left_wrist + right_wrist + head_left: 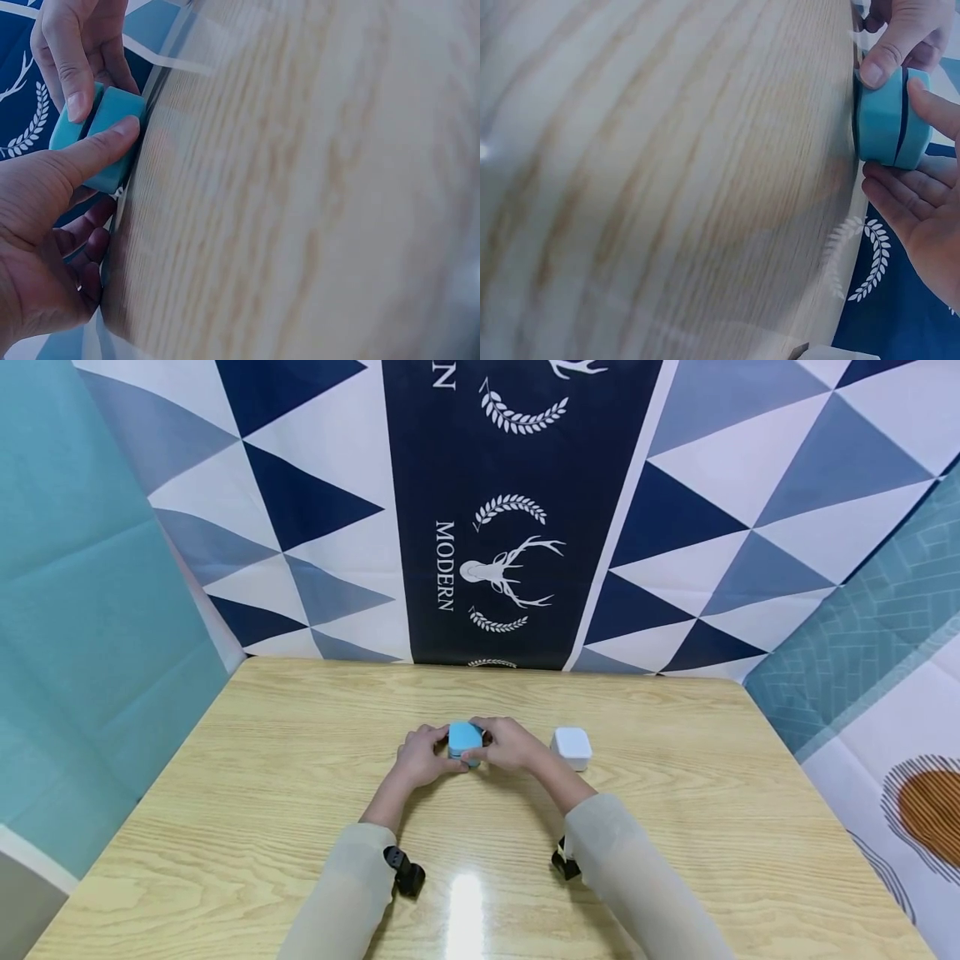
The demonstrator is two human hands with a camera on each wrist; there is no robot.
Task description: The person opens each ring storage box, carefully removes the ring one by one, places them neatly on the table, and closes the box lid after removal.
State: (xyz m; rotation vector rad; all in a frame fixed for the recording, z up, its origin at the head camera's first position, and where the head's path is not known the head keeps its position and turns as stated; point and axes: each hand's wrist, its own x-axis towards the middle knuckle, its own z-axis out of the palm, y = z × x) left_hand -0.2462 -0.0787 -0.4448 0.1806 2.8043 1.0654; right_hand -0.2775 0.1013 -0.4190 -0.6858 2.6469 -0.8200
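A small blue box (465,737) with rounded corners is on the wooden table, between both hands. In the left wrist view a dark seam splits the blue box (116,112) into a thinner upper part and a thicker lower part. My left hand (420,758) grips its left side, thumb on the front of the lower part. From the right, my right hand (512,745) holds the upper part, its thumb just above the seam in the right wrist view. Fingers behind the box (889,120) are partly hidden.
A white rounded box (572,747) stands on the table to the right, close to the right wrist. The wooden table (300,860) ends at the back against a patterned cloth (510,635). Black wrist cameras sit under both sleeves.
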